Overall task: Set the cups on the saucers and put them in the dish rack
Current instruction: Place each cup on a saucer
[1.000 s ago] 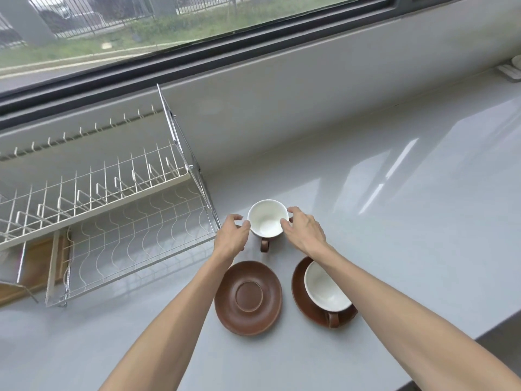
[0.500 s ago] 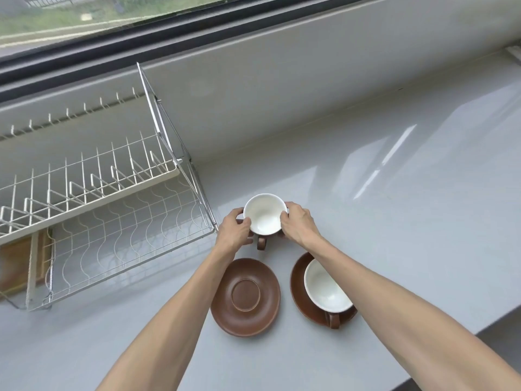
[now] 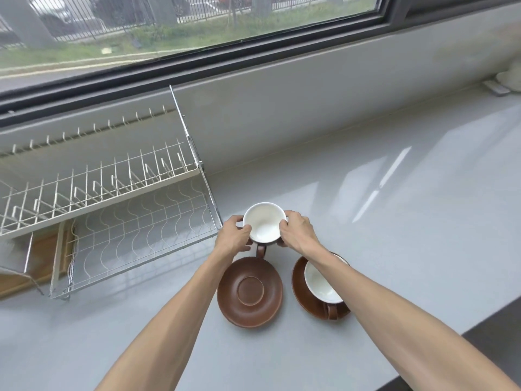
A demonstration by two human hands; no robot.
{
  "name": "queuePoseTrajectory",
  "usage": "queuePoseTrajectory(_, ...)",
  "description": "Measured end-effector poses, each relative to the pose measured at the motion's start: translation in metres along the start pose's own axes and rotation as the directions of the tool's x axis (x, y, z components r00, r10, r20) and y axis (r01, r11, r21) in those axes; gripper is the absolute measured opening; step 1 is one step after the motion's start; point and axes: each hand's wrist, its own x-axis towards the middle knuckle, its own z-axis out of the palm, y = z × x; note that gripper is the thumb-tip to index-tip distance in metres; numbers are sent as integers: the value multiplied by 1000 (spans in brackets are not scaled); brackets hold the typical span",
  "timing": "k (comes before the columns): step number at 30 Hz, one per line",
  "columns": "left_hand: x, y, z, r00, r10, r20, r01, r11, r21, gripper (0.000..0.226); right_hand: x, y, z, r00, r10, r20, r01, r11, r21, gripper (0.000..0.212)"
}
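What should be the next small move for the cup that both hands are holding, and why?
Probably bring the cup toward the person and set it down on the empty saucer just in front of it. The left hand and right hand grip its rim from both sides, the other cup already sits on its own saucer, and the dish rack holds nothing yet.

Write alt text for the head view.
Both hands, left and right, hold a white cup above a grey counter. Nearer sit an empty brown saucer and a second cup on its saucer; a wire rack stands left.
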Motion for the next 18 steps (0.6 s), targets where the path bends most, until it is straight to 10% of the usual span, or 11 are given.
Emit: queuePoseTrajectory(18,-70,-54,-30,999,-42,9,41,998,54,35,-82,11,41,999,-37,29,38,998,-53,36)
